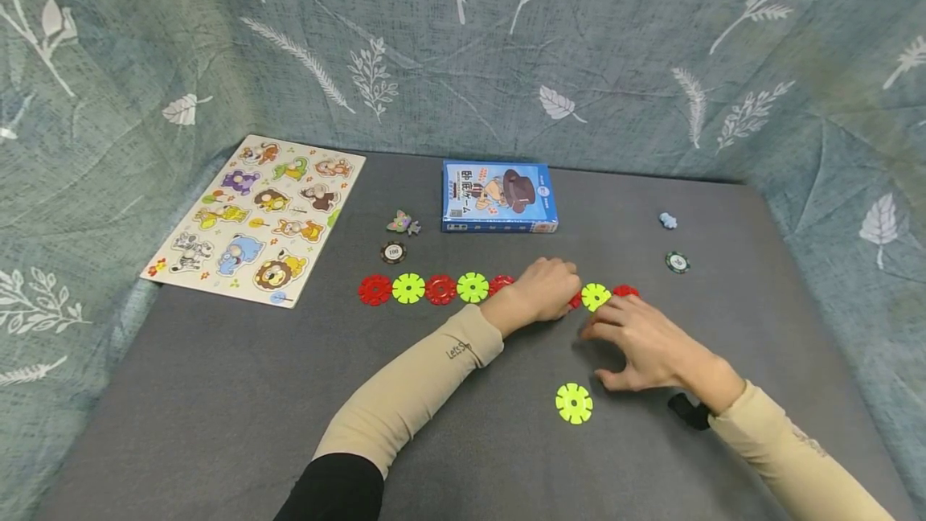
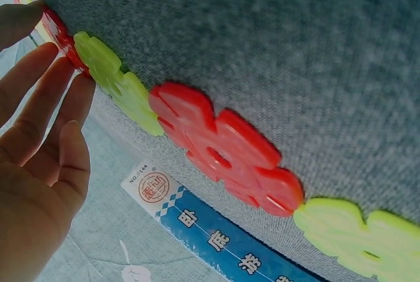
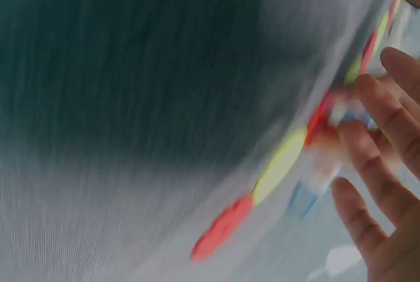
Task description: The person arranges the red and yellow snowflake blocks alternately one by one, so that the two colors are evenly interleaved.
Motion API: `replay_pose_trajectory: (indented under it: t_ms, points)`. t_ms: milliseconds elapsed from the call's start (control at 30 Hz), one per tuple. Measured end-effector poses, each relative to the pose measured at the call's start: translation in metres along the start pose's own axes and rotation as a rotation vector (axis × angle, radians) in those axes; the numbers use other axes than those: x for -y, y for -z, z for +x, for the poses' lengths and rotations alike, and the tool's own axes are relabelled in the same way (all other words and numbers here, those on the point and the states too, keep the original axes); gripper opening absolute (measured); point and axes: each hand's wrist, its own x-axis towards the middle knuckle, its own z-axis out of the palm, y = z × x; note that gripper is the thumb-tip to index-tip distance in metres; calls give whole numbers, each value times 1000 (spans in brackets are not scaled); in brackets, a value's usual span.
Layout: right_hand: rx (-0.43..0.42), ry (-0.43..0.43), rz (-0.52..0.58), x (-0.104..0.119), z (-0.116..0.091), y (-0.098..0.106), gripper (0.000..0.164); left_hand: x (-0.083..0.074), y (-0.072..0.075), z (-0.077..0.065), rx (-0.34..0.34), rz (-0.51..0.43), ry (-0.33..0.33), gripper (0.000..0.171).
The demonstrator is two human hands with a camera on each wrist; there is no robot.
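A row of flat, notched plastic flower discs, alternating red and yellow-green, runs across the table; a red disc (image 1: 375, 290) forms its left end. Over the row, my left hand (image 1: 547, 289) pinches one red disc (image 2: 59, 36) between thumb and fingertips, partly covering it. Beside that lies a yellow-green disc (image 1: 596, 296), then another red disc (image 3: 223, 226) at the right end. My right hand (image 1: 644, 344) hovers close by with spread, bent fingers and nothing between them. A single yellow-green disc (image 1: 574, 403) lies apart, nearer the front.
Behind the row lies a blue card game box (image 1: 499, 196). An animal puzzle board (image 1: 259, 219) occupies the back left. A small figure (image 1: 403, 223) and a black chip (image 1: 394, 252) sit left of the box; a green chip (image 1: 678, 262) and blue trinket (image 1: 668, 220) are at right.
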Motion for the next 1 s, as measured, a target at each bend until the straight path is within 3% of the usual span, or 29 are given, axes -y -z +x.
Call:
replay_pose_trajectory:
  t_ms: [300, 700, 1000]
  points:
    - [150, 88, 52, 43, 6, -13, 51, 0, 0, -2, -21, -7, -4, 19]
    - [210, 91, 6, 55, 9, -12, 42, -1, -1, -2, -20, -4, -8, 18]
    - [245, 85, 70, 61, 11, -14, 39, 0, -1, -1, -25, -5, -4, 17]
